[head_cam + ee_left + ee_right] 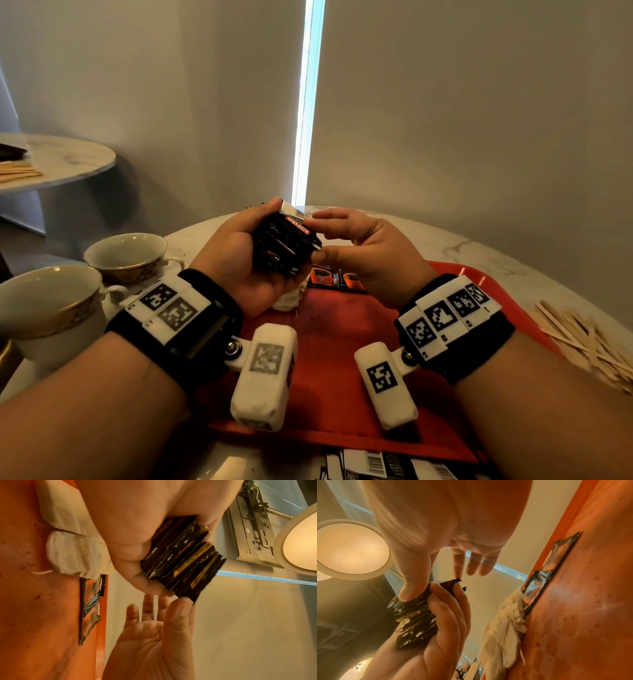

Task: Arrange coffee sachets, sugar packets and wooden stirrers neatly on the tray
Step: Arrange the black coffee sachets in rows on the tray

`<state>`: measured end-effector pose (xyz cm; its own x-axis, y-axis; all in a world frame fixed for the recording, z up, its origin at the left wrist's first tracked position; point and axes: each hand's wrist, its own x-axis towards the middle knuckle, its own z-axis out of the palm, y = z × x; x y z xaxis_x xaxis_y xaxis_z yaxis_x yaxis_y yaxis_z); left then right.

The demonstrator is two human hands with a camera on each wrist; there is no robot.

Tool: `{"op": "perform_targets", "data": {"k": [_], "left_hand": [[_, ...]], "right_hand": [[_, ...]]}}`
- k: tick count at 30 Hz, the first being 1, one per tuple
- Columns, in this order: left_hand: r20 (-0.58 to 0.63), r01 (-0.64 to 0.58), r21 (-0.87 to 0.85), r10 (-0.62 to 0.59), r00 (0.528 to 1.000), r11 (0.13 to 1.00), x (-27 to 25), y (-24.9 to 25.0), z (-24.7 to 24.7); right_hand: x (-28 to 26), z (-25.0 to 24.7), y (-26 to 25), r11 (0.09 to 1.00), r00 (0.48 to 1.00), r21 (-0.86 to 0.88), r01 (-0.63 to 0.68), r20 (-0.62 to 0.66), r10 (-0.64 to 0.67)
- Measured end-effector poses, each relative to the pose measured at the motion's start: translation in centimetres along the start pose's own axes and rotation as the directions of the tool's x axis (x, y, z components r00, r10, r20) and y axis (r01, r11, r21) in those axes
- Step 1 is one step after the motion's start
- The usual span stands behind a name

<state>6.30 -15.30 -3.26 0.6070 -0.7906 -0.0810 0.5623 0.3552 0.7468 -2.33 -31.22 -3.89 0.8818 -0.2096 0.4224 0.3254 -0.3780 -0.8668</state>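
Observation:
My left hand is raised above the red tray and grips a thick stack of black coffee sachets, seen edge-on in the left wrist view. At the stack's right side my right hand pinches it: the forefinger lies on the top sachet and the thumb presses the lower corner, while the other fingers stay straight. Two sachets with orange print lie flat at the tray's far edge. Beside them sit white paper packets. Wooden stirrers are heaped loosely on the table right of the tray.
Two gold-rimmed cups stand left of the tray. More sachets lie at the table's near edge. A second round table at far left holds more stirrers. A wall with blinds is close behind.

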Motion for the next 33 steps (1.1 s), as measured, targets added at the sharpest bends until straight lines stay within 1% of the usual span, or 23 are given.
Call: {"op": "perform_targets", "data": {"k": [3,7,9,11,13,14,16,17,19,20,22,26,30,33], "left_hand": [[0.005,0.015,0.001,-0.015,1.000,1.000,0.1,0.0,-0.2],[0.016,0.013,-0.003,-0.013,1.000,1.000,0.0,0.0,-0.3],[0.023,0.009,-0.006,-0.009,1.000,1.000,0.0,0.0,-0.3],[0.016,0.021,0.003,-0.021,1.000,1.000,0.1,0.0,-0.4],[0.000,0.042,0.015,-0.042,0.999,0.999,0.1,0.0,-0.4],[-0.009,0.048,0.017,-0.048,0.999,0.999,0.2,0.0,-0.4],[-0.024,0.050,0.008,-0.049,0.998,0.999,0.2,0.1,-0.5],[-0.023,0.048,0.002,-0.048,0.999,0.999,0.2,0.2,-0.5],[-0.017,0.040,-0.006,-0.040,0.999,0.999,0.2,0.3,-0.5],[-0.014,0.032,-0.015,-0.032,0.999,0.999,0.2,0.4,-0.5],[-0.015,0.020,-0.034,-0.020,1.000,0.999,0.2,0.5,-0.6],[-0.025,0.016,-0.044,-0.017,1.000,0.999,0.2,0.8,-0.7],[-0.026,0.014,-0.038,-0.015,1.000,0.999,0.1,0.9,-0.6],[-0.022,0.009,-0.038,-0.010,1.000,0.999,0.0,0.9,-0.6]], "right_hand": [[0.0,-0.2,0.2,1.000,1.000,-0.014,-0.005,0.000,0.005],[0.0,-0.3,0.4,0.999,1.000,0.050,0.014,-0.008,-0.013],[-0.1,0.0,-0.1,0.993,0.999,0.113,0.022,-0.051,-0.016],[-0.1,0.2,-0.3,0.991,0.988,0.135,0.016,-0.152,0.004],[0.0,0.3,-0.3,0.992,0.961,0.123,0.000,-0.276,0.034],[0.1,0.3,-0.2,0.990,0.938,0.139,-0.015,-0.342,0.062],[0.3,0.2,-0.1,0.990,0.877,0.131,-0.051,-0.469,0.107],[0.4,0.0,0.1,0.993,0.848,0.088,-0.082,-0.518,0.116],[0.6,-0.6,0.6,0.986,0.804,0.005,-0.164,-0.579,0.136],[0.6,-0.9,0.9,0.978,0.792,-0.024,-0.210,-0.591,0.155],[0.8,-1.2,1.5,0.953,0.786,-0.037,-0.299,-0.577,0.224],[1.0,-1.6,2.6,0.893,0.754,0.075,-0.445,-0.506,0.418],[1.1,-1.8,3.6,0.827,0.746,0.067,-0.558,-0.397,0.535],[0.8,-1.6,3.6,0.799,0.731,0.107,-0.592,-0.346,0.588]]}}
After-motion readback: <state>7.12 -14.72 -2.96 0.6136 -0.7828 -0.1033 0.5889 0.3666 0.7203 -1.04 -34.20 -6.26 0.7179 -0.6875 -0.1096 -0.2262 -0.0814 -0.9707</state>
